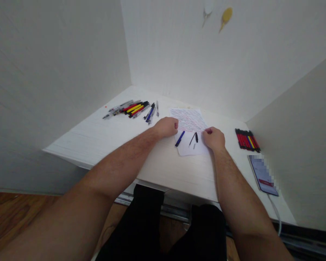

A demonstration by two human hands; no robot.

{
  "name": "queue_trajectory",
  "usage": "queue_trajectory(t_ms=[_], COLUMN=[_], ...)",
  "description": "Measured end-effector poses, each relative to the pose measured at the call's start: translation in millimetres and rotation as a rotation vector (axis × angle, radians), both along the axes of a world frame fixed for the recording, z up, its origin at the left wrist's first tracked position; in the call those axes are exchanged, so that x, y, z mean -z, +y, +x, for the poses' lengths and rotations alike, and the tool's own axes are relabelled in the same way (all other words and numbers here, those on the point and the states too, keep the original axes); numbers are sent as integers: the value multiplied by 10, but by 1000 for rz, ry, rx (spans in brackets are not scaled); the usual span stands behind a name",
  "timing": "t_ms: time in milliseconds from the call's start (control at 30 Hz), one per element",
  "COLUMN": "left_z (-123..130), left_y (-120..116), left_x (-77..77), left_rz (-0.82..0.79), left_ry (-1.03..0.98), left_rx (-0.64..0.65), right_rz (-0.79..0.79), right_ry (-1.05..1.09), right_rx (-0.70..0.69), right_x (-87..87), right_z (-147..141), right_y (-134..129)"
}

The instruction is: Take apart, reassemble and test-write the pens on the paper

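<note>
Left hand (166,127) and right hand (215,139) reach over the table (179,177), fingers curled at opposite edges of the paper (186,149); whether clamped, cannot tell. Blue pen part (180,139) lies on it.

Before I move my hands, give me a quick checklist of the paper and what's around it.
1. Loose pieces on the paper: ok; the blue piece, black piece and small grey piece lie there.
2. Left hand empty: cannot tell; it is curled.
3. Right hand pinching the paper: cannot tell.
4. Phone apart from the paper: ok, farther right.
5. Marker row lined up: ok, side by side.
6. Left-side pens lined up: not ok, loosely heaped.
</note>
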State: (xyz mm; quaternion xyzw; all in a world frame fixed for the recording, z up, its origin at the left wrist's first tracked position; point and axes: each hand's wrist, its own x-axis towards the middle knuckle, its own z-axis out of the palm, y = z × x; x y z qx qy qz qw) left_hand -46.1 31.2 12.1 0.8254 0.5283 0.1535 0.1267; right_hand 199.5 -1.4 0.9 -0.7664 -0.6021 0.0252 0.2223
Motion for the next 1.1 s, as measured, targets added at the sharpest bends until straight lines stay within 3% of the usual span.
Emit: queue_trajectory(t_ms=[300,467,600,700,1100], left_z=[-8,46,116,160,238], left_y=[-39,-100,-172,-208,-228], left_x=[-43,-81,-105,-94,-52], left_rz=[-16,29,52,16,-27], left_ry=[-25,-69,-53,1,55], left_rx=[-20,-38,-14,-12,-6], right_rz=[39,185,106,38,-23], right_ry=[42,45,-53,-114,-194], right_rx=[6,-166,-385,-472,-499], right_x=[14,-81,-172,-206,-165], right_z=[-21,-130,-278,-350,-467], right_y=[5,-57,-155,-207,-222])
